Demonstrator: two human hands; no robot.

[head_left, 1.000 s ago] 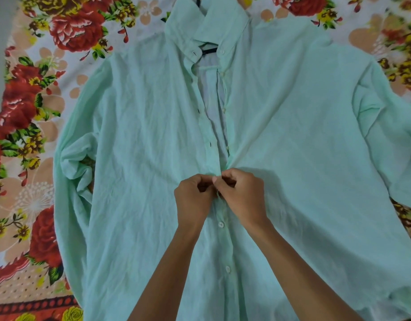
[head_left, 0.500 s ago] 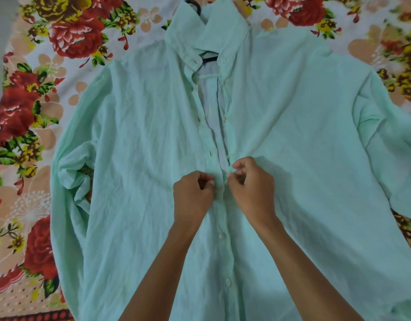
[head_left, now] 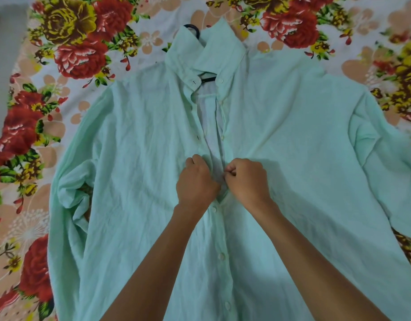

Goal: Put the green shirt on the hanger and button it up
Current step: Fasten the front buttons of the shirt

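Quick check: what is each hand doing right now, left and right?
Left hand: fingers curled, gripping the buttonhole edge of the green shirt.
Right hand: fingers curled, pinching the shirt's button edge.

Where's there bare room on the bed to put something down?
Bare sheet left of the shirt, and a strip above its collar. Crowded at the placket, where left hand and right hand pinch the cloth.

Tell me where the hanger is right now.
In the head view, the hanger is inside the green shirt at top centre; only its dark hook shows above the collar, on the floral sheet.
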